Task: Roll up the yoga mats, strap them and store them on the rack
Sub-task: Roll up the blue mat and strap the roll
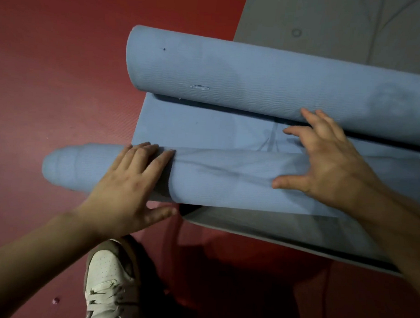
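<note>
Red floor (52, 82) is showing at 9 o'clock; left hand (127, 179) and right hand (330, 163) are pressing the mat roll (227, 178), fingers (142, 156) wide.

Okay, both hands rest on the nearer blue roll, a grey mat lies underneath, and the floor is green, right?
Not quite: the head view shows the floor is red, not green. The rest holds: the left hand and right hand rest on the nearer blue roll, with a grey mat underneath.
</note>
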`<state>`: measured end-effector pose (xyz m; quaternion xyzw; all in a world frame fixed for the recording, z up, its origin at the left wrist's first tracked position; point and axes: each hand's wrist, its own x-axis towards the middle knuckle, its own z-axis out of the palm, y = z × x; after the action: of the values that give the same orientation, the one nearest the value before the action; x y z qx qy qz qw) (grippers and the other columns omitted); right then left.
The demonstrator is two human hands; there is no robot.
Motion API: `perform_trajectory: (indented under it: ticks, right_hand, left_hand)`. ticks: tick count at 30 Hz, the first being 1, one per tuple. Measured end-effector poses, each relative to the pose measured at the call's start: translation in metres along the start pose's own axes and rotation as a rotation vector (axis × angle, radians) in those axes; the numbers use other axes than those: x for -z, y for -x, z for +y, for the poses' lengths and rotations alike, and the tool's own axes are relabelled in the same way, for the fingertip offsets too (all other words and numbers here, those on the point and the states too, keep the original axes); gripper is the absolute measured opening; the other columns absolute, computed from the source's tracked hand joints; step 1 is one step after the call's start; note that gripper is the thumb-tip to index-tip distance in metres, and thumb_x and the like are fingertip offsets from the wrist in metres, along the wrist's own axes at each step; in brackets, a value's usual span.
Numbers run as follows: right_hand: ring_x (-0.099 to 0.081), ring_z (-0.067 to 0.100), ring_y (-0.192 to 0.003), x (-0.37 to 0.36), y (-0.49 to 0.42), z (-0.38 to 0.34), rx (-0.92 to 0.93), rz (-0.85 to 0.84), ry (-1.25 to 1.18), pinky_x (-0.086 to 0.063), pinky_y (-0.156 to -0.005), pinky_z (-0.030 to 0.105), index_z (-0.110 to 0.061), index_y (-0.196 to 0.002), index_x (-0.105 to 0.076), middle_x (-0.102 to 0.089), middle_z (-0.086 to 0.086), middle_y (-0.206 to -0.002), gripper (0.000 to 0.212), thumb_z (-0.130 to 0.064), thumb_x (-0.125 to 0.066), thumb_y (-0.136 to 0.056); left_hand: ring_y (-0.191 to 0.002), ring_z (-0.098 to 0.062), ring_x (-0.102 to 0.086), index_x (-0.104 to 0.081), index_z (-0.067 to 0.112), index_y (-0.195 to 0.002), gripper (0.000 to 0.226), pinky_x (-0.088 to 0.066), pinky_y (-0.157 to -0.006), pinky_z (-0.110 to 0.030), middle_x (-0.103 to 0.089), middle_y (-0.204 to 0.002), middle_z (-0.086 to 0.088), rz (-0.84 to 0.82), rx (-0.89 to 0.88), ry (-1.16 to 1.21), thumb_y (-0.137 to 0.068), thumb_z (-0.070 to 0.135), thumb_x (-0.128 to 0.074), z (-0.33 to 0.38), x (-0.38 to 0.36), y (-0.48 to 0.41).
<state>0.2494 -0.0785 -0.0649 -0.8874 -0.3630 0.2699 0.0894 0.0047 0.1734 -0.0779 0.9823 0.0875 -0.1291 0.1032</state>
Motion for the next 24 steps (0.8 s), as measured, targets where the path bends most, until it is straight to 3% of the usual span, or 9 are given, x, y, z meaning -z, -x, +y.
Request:
perform_trajectory:
  ticks: [2,4,6,10,15,19,22,24]
  right_hand:
    - [-0.02,0.022,-0.145,-0.001,0.002,0.001,0.023,0.059,-0.02,-0.024,-0.118,0.042,-0.026,-0.136,-0.05,-0.033,0.002,-0.155,0.112,-0.094,-0.049,-0.047]
    - [-0.041,0.022,-0.128,-0.004,0.007,0.002,0.064,0.059,0.024,-0.034,-0.107,0.038,-0.026,-0.131,-0.053,-0.05,-0.001,-0.135,0.104,-0.092,-0.046,-0.051]
    - [-0.048,0.022,-0.119,-0.008,0.014,0.002,0.118,0.015,0.157,-0.038,-0.102,0.038,-0.026,-0.134,-0.048,-0.053,-0.001,-0.129,0.112,-0.091,-0.05,-0.043]
    - [-0.047,0.024,-0.124,-0.003,0.009,-0.004,0.129,-0.109,0.299,-0.034,-0.107,0.037,-0.024,-0.143,-0.039,-0.051,0.002,-0.138,0.121,-0.079,-0.075,-0.041]
    - [-0.046,0.018,-0.122,0.013,0.004,-0.016,0.11,-0.199,0.352,-0.038,-0.102,0.03,-0.031,-0.14,-0.035,-0.049,-0.005,-0.136,0.111,-0.079,-0.074,-0.048]
    - [-0.049,0.013,-0.119,0.006,0.034,-0.019,0.129,-0.305,0.347,-0.043,-0.097,0.027,-0.037,-0.135,-0.037,-0.05,-0.014,-0.129,0.108,-0.084,-0.066,-0.043]
    - [-0.045,0.005,-0.12,-0.006,0.05,-0.019,0.079,-0.422,0.221,-0.038,-0.098,0.021,-0.043,-0.136,-0.03,-0.045,-0.021,-0.132,0.11,-0.085,-0.065,-0.041]
    - [-0.036,0.005,-0.131,-0.007,0.049,-0.016,0.045,-0.447,0.161,-0.03,-0.104,0.019,-0.044,-0.145,-0.017,-0.035,-0.018,-0.146,0.123,-0.086,-0.068,-0.04]
  left_hand:
    - [-0.126,-0.043,-0.045,-0.039,0.004,-0.144,0.114,-0.034,-0.109,-0.06,-0.047,-0.133,-0.022,-0.032,0.048,-0.1,-0.056,0.069,-0.073,0.004,-0.008,-0.008]
    - [-0.118,-0.043,-0.049,-0.044,0.002,-0.138,0.114,-0.038,-0.104,-0.058,-0.05,-0.126,-0.022,0.004,0.081,-0.096,-0.051,0.065,-0.082,0.005,-0.01,-0.018]
    - [-0.112,-0.041,-0.052,-0.048,0.002,-0.135,0.108,-0.041,-0.1,-0.054,-0.053,-0.122,-0.02,0.044,0.072,-0.093,-0.056,0.069,-0.078,0.003,-0.008,-0.025]
    - [-0.104,-0.037,-0.054,-0.05,0.004,-0.132,0.106,-0.044,-0.091,-0.049,-0.054,-0.117,-0.015,0.068,0.043,-0.098,-0.058,0.079,-0.063,-0.005,-0.006,-0.031]
    - [-0.093,-0.033,-0.055,-0.054,0.01,-0.125,0.103,-0.046,-0.081,-0.045,-0.053,-0.104,-0.008,0.015,0.046,-0.074,-0.045,0.071,-0.077,-0.005,0.005,-0.033]
    - [-0.087,-0.026,-0.056,-0.056,0.016,-0.122,0.103,-0.05,-0.077,-0.041,-0.052,-0.1,0.0,-0.116,-0.009,-0.038,-0.038,0.072,-0.074,0.006,0.001,-0.003]
    - [-0.09,-0.02,-0.056,-0.055,0.019,-0.125,0.104,-0.05,-0.081,-0.038,-0.051,-0.101,0.006,-0.174,-0.05,0.007,-0.038,0.075,-0.069,0.009,-0.007,0.011]
    - [-0.092,-0.02,-0.057,-0.053,0.02,-0.127,0.106,-0.05,-0.083,-0.039,-0.052,-0.103,0.007,-0.179,-0.061,0.029,-0.039,0.076,-0.069,0.006,-0.008,0.008]
